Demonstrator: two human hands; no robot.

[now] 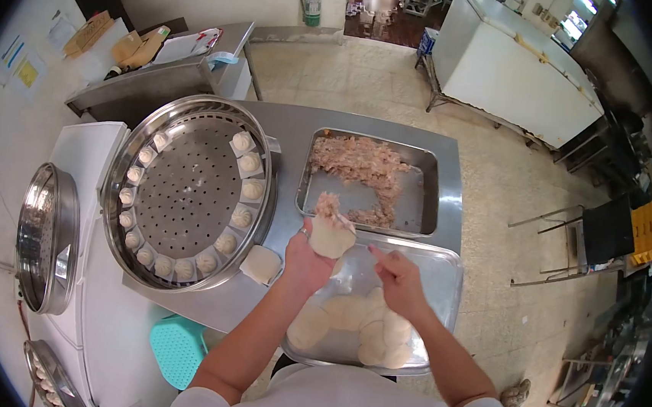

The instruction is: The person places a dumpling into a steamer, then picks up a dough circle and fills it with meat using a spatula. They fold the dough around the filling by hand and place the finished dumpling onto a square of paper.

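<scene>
My left hand (310, 265) holds a round dough wrapper (332, 238) over the near edge of the meat pan. A lump of pinkish minced meat (327, 205) shows at the wrapper's far edge. Just right of it, my right hand (400, 280) is closed, its index finger pointing toward the wrapper. What its curled fingers hold, if anything, is hidden. Beneath both hands lies a metal tray (448, 290) with several flat dough rounds (309, 326). A rectangular steel pan (413, 191) beyond it contains minced meat filling (356, 156).
Left stands a large round steamer (189, 185) with pleated buns (253, 190) on paper squares along its rim. A stack of paper squares (261, 264) lies beside it. Another steamer (47, 239), a turquoise stool (178, 351), a black chair (607, 229) and a white chest freezer (498, 60) surround the table.
</scene>
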